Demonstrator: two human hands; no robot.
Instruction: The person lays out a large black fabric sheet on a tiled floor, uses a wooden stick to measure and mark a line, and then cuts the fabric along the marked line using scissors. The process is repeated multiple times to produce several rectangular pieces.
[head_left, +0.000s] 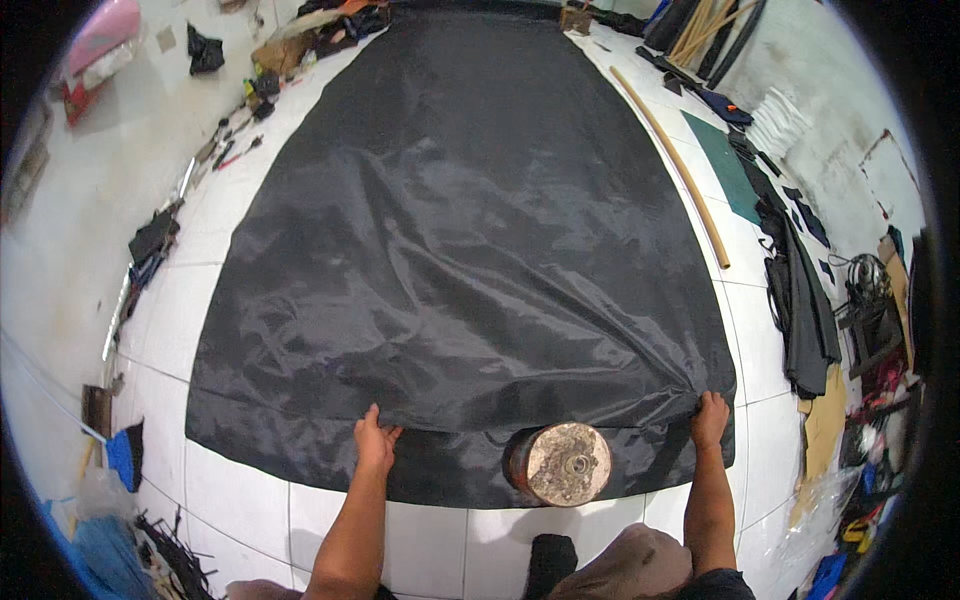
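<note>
A wide sheet of black fabric (470, 250) with a slight sheen lies over the floor, with another layer of black fabric showing along its near edge. My left hand (375, 440) is at the upper layer's near edge, left of centre, its fingers and thumb about the edge. My right hand (710, 418) is closed on the same layer near its right corner, where creases fan out toward the middle. Between my hands, closer to the right one, a round, stained, brownish block (568, 464) with a ring-shaped fitting on top rests on the near strip of fabric.
A long tan tube (675, 170) lies on the white tiled floor (430, 545) along the right side. Dark fabric pieces (800, 310) and brown card (822, 430) are by the right wall. Tools and scraps (235, 150) line the left wall. My knee (640, 560) is near the block.
</note>
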